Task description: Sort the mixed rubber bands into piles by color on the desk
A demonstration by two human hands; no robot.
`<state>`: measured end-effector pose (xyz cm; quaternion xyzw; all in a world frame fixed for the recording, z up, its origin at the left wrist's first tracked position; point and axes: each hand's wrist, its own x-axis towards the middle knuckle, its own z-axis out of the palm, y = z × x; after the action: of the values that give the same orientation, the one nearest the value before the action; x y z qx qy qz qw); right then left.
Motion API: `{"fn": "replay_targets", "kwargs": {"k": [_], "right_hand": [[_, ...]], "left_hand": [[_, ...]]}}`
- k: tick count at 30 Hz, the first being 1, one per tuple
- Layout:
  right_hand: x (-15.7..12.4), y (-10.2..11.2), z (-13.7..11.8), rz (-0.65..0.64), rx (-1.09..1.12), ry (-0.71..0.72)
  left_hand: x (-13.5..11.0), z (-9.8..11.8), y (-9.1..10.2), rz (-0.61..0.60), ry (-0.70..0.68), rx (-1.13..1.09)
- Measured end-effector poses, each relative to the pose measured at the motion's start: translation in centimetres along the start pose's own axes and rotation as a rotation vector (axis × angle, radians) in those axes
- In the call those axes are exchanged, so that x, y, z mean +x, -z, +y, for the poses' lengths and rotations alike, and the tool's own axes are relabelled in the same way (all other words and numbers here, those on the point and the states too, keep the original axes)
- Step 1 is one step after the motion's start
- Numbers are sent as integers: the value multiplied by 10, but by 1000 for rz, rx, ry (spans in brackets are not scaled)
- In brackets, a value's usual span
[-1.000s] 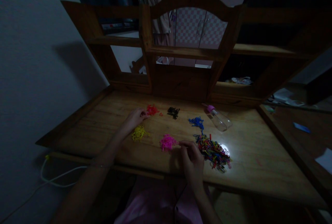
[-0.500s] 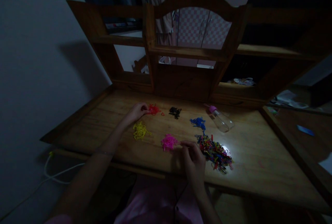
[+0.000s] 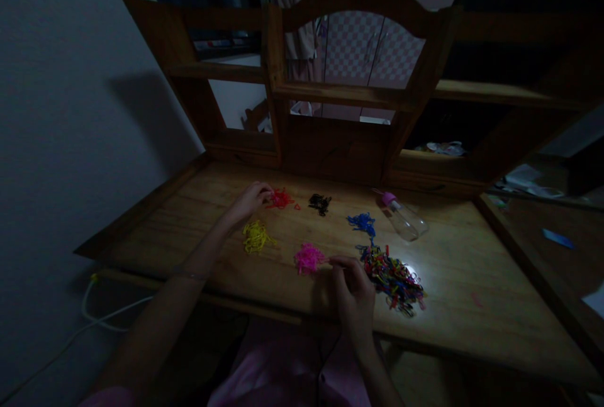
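Observation:
On the wooden desk [image 3: 472, 268] lie small heaps of tiny rubber bands sorted by colour: red [image 3: 282, 198], yellow [image 3: 255, 237], pink [image 3: 307, 258], black [image 3: 319, 203] and blue [image 3: 362, 223]. A mixed multicoloured heap [image 3: 394, 278] lies under a bright spot of light. My left hand [image 3: 249, 200] reaches to the red heap, its fingers pinched at the heap's left edge. My right hand [image 3: 350, 287] sits between the pink heap and the mixed heap, fingers curled in a pinch; what they hold is too small to make out.
A clear bottle with a pink cap [image 3: 403, 217] lies on its side behind the mixed heap. A wooden hutch with shelves [image 3: 340, 92] rises along the desk's back. A white cable [image 3: 101, 319] hangs at the left. Papers [image 3: 557, 238] lie on the surface at right.
My left hand has slid forward from beside the yellow heap to the red heap. The right hand has stayed where it was.

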<state>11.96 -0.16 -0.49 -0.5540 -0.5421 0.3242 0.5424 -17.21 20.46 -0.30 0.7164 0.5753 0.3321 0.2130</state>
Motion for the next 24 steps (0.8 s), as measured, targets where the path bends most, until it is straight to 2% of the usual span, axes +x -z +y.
{"fn": "replay_targets", "kwargs": {"k": [12, 24], "right_hand": [[0, 0, 1, 4, -17, 17], [0, 0, 0, -1, -9, 10]], "left_hand": [[5, 5, 9, -96, -194, 183], [4, 17, 11, -121, -209, 212]]}}
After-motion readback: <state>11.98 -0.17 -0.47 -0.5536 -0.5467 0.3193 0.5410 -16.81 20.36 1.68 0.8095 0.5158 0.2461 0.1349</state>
